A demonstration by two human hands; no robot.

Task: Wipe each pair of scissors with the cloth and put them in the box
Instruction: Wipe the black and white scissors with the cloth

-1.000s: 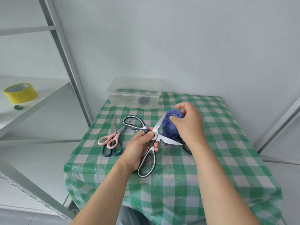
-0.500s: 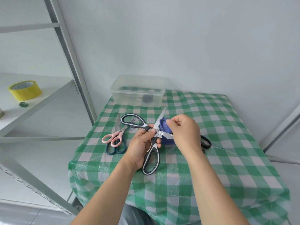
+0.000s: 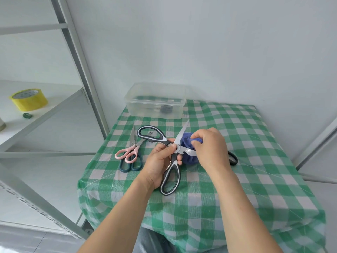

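One pair mid-wipe, at a guess. Gripping the black-and-white kitchen scissors (image 3: 176, 148) round the pivot with the left hand (image 3: 158, 163), blades spread wide, above the middle of the table (image 3: 246, 179). Pinching the blue cloth (image 3: 189, 158) over the lower blade with the right hand (image 3: 209, 148), fingers curled. Half a second back, pressed close against the pivot; now drawn outward over the tip, with bare steel showing beside the pivot. Means one stroke on that blade about finished; serrated upper blade seemingly next. Left waiting near the left edge: pink scissors (image 3: 134, 149) lying across teal scissors (image 3: 130, 168). Peeking out behind the right hand: a black handle (image 3: 234, 158), likely another pair. Standing at the far edge: clear box (image 3: 155, 102), something dark already inside.
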